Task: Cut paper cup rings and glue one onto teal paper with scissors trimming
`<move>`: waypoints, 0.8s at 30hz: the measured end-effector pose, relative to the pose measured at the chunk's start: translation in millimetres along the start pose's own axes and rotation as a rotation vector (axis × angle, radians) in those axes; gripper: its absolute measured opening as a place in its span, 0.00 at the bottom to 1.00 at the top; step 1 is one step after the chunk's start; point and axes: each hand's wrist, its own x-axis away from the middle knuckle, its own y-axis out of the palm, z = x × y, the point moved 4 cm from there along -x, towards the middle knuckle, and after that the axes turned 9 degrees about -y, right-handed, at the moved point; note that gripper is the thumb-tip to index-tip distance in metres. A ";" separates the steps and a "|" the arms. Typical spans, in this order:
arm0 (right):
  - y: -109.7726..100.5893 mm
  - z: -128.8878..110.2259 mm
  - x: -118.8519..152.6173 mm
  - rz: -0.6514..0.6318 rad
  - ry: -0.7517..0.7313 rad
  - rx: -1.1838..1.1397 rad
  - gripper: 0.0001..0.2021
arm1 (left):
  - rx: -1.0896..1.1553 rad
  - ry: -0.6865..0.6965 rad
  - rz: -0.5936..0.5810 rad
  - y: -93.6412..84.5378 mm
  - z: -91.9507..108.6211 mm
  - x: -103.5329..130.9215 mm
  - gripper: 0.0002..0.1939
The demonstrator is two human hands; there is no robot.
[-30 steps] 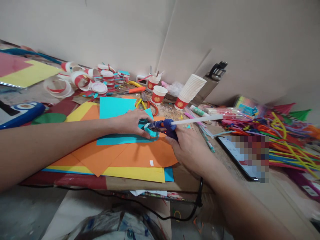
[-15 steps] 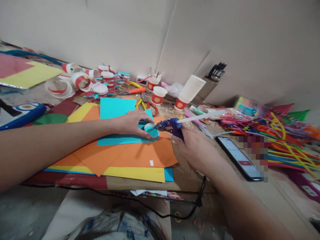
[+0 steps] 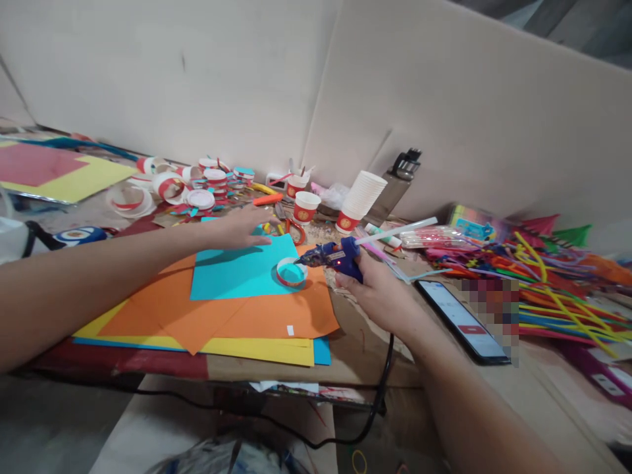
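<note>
While gripping the dark-blue plastic glue gun [image 3: 333,255] in the right hand [image 3: 382,289], points its long axis leftward over the red-and-white paper ring [image 3: 290,284] on the cyan paper sheet [image 3: 237,270]; holds the left hand [image 3: 241,227] spread, apparently empty, near the ring's far-left side.

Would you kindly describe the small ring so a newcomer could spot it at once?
On the table, find the orange sheets, then the turquoise sheet lying on them. The small ring sits near that sheet's right edge, by the tip of the glue gun held in the right hand. Unlike the cup pieces farther back, it lies alone.
</note>
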 end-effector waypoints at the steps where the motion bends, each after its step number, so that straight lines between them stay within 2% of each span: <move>1: -0.1 0.4 -0.1 0.006 -0.002 -0.014 0.16 | -0.036 0.020 -0.015 2.8 -1.6 -2.3 0.28; 4: 0.6 1.6 -0.2 0.015 0.005 -0.048 0.15 | -0.092 0.073 -0.073 11.0 -1.5 -7.9 0.29; 8: 3.6 4.5 -0.6 0.018 0.009 -0.089 0.16 | -0.115 0.110 -0.068 12.4 5.5 -12.6 0.27; 14: 4.1 8.2 -1.9 0.038 -0.038 -0.172 0.16 | -0.051 0.075 -0.038 7.2 11.2 -13.0 0.24; 24: 0.7 7.1 -2.7 0.045 -0.013 -0.155 0.14 | -0.012 0.049 -0.050 13.9 10.0 -18.2 0.29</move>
